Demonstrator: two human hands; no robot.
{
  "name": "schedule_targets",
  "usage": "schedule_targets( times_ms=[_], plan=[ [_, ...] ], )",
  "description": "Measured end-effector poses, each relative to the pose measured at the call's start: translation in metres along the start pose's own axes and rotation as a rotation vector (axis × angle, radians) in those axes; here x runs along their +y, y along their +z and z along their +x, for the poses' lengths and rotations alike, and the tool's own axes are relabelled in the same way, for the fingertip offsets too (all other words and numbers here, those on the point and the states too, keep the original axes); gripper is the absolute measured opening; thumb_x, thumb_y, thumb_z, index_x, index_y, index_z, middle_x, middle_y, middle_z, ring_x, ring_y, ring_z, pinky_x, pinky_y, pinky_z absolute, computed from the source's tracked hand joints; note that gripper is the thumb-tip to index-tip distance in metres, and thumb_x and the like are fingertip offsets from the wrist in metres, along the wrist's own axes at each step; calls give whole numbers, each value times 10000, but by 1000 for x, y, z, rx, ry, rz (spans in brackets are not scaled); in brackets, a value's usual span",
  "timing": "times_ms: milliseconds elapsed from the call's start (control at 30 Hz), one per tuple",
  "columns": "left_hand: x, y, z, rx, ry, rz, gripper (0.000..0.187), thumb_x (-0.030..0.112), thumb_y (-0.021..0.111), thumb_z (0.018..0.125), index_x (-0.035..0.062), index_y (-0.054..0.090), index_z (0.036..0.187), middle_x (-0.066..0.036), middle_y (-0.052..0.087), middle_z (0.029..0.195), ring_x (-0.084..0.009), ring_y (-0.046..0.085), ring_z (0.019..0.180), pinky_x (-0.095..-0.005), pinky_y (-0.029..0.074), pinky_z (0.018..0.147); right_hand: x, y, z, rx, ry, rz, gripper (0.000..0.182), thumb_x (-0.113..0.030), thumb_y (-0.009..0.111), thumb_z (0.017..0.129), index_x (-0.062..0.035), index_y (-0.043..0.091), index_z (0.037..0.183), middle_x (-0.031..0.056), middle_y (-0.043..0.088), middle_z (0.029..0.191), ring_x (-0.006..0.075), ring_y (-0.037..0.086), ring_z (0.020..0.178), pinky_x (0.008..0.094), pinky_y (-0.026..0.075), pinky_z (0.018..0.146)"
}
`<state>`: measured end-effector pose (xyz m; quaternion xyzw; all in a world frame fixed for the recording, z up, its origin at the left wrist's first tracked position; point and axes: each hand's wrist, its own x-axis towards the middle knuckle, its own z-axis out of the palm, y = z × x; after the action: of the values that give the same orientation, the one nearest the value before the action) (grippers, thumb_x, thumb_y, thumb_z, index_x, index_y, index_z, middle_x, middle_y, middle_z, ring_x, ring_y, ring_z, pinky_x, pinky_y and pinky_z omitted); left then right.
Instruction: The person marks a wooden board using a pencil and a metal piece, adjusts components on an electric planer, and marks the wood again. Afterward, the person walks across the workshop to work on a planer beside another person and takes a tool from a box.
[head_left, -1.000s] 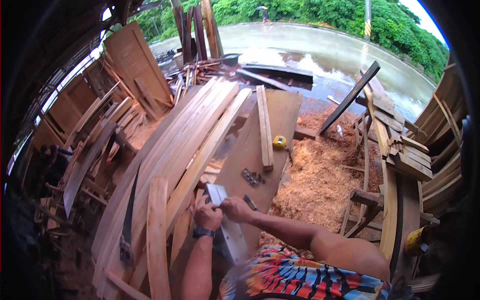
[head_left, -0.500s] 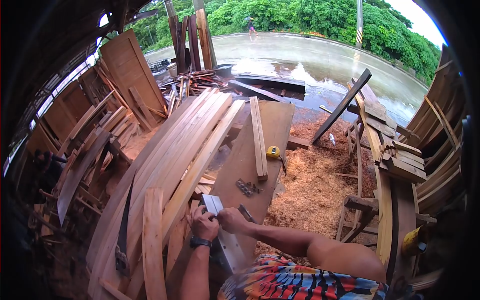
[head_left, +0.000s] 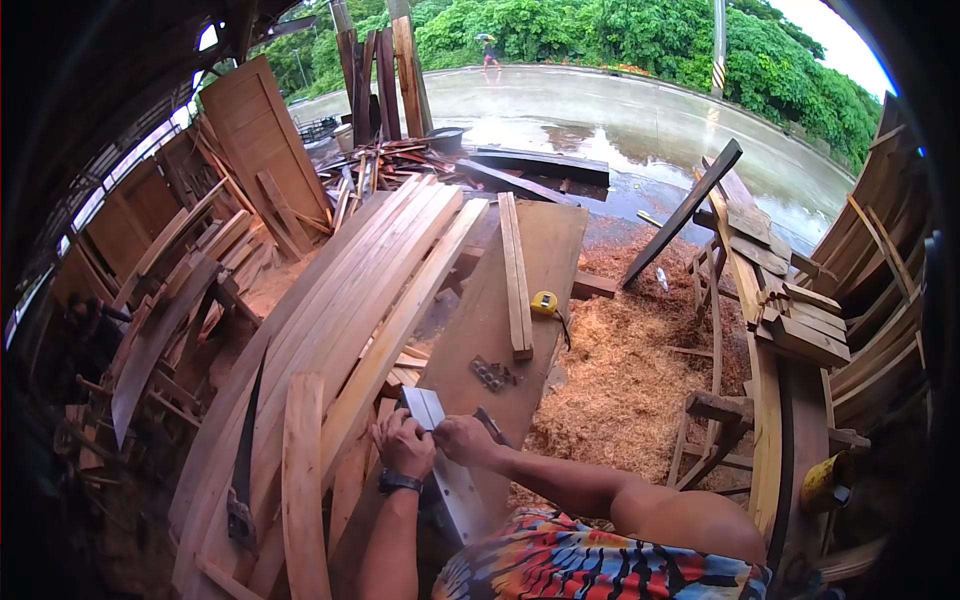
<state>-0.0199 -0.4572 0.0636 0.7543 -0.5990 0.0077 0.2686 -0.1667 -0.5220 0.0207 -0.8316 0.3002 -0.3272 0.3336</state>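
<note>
A long tool with a flat silver metal face, which looks like an upturned electric planer [head_left: 452,497], lies in front of my body. My left hand [head_left: 404,447] is closed around its left side near the far end, a dark watch on the wrist. My right hand [head_left: 465,440] forms a fist against the slot across the metal face, close beside the left fingers. What sits inside that fist is hidden. A dark, narrow piece [head_left: 491,425] lies just beyond the right knuckles. Small metal parts [head_left: 488,375] rest on the brown board [head_left: 450,335] ahead.
A yellow tape measure [head_left: 544,303] lies beside a wooden stick [head_left: 515,275] on the board. Long planks [head_left: 330,330] and a handsaw [head_left: 243,470] are at left. Wood shavings [head_left: 620,370] cover the ground at right, near a rack of offcuts [head_left: 805,325].
Both hands keep nearly the same place on the planer. The view has shifted very slightly. On the far road, a person with an umbrella has moved a little left.
</note>
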Motion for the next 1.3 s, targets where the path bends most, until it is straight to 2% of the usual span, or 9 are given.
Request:
schedule_targets(
  times_ms=[167,267,333,567,733,833,1067,1133,1300],
  plan=[
    [7,-9,-1,-17,11,-9,205,140,661,683,100,788,838,-111,645,1239,-322,549,1237,-603,265,1168,3,1,-2,11,13,8,189,-216,660,849,-40,727,858,179,691,859,385,682,826,463,547,753],
    [9,-6,-1,50,24,11,141,135,677,672,73,764,763,-160,670,1182,-324,583,1178,-479,351,1099,3,0,1,41,-141,15,133,-166,664,835,-43,715,848,158,678,837,366,673,813,456,542,739],
    [7,-4,-1,64,28,-3,116,127,676,677,52,742,736,-166,669,1183,-337,583,1165,-481,359,1094,2,-6,3,58,-256,-14,90,-135,678,824,-47,688,817,142,663,806,355,662,812,454,535,739],
    [3,-5,0,-16,17,-39,135,147,660,724,41,731,769,-138,639,1261,-321,560,1234,-582,277,1156,2,1,-2,23,-8,-60,173,-207,669,831,-39,704,837,165,679,851,382,668,852,505,527,756],
    [9,-10,-1,-25,5,-20,143,148,663,711,63,762,770,-141,637,1274,-325,542,1264,-581,262,1173,5,-2,1,72,-166,-91,136,-182,673,835,-53,710,820,130,665,814,357,671,801,467,535,715],
    [11,-9,-1,60,44,-20,100,99,663,654,48,731,707,-164,655,1196,-355,570,1168,-485,376,1092,2,-3,2,67,-181,-71,141,-191,659,848,-63,717,842,130,674,836,353,671,829,468,521,743],
    [12,-8,1,151,195,-116,237,133,669,680,38,757,879,-165,691,1074,-394,622,1026,-532,463,932,22,9,0,77,-137,-25,79,-90,636,763,-23,675,780,203,667,814,383,659,765,480,522,676],
    [1,9,-4,178,143,-46,257,151,646,677,33,754,878,-196,685,1087,-398,646,978,-514,490,926,38,14,3,-41,-44,62,204,-29,553,863,-32,734,957,155,695,833,284,676,775,403,529,691],
    [20,-8,-7,114,-46,26,265,222,658,669,56,783,834,-125,653,1129,-313,559,1157,-478,334,1083,14,1,-2,34,-80,17,112,-71,658,827,-11,714,904,177,679,828,362,683,775,418,534,731]
  ],
)
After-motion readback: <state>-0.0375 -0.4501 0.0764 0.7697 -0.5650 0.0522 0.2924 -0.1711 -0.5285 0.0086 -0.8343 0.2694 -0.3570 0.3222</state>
